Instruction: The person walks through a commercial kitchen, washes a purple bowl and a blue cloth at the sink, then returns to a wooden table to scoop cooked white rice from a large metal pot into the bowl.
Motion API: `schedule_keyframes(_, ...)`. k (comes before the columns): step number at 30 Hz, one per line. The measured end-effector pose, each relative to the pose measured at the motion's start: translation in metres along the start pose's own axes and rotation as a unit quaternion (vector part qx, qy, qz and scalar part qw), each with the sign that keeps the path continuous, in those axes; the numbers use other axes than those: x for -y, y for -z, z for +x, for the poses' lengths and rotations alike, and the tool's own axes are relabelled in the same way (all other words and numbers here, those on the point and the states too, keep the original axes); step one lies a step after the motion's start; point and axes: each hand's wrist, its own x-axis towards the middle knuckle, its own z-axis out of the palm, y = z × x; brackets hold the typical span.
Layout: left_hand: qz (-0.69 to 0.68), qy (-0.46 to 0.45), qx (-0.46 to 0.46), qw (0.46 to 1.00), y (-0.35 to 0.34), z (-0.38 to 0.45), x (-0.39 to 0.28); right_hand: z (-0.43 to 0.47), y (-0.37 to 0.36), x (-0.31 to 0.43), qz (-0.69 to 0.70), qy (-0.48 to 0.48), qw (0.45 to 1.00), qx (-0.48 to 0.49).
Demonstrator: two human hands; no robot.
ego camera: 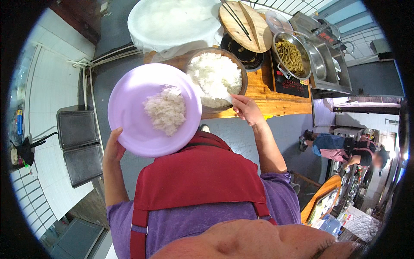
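My left hand (115,144) grips the rim of a wide lavender plastic basin (129,106). A mound of cooked white rice (166,111) lies on the basin's bottom, towards its right side. My right hand (247,108) holds the pale handle of a rice paddle (229,97); its blade is lost against the bright rice. The paddle reaches into a round wooden tub (245,73) heaped with white rice (215,73). The basin is held beside the tub, its edge overlapping the tub's near left rim in view.
Behind the tub stand a cloth-lined vessel (142,35) of rice and a wooden lid (233,22) with chopsticks (241,24) on it. Right on the wooden table (258,97), a metal pan (310,61) holds cooked strips (289,56). A sink (331,61) lies beyond; another person (343,147) stands farther right.
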Motion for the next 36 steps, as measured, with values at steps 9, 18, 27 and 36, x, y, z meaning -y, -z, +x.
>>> schedule_keyframes(9, 0.051, 0.006, 0.017, 0.999, -0.024, 0.003, -0.006, -0.026, 0.015, 0.045, -0.032, 0.037, 0.999, -0.006)
schedule_keyframes(18, 0.033, 0.005, 0.017, 0.999, -0.026, 0.000, -0.003, -0.029, -0.101, 0.056, -0.378, 0.269, 0.883, 0.066)
schedule_keyframes(27, 0.012, -0.006, 0.007, 1.000, -0.007, 0.006, 0.012, -0.006, -0.039, 0.044, -0.504, 0.285, 0.783, -0.230)
schedule_keyframes(36, 0.005, 0.004, -0.003, 1.000, 0.009, 0.020, 0.007, 0.041, -0.024, -0.007, -0.397, 0.255, 0.848, -0.241)
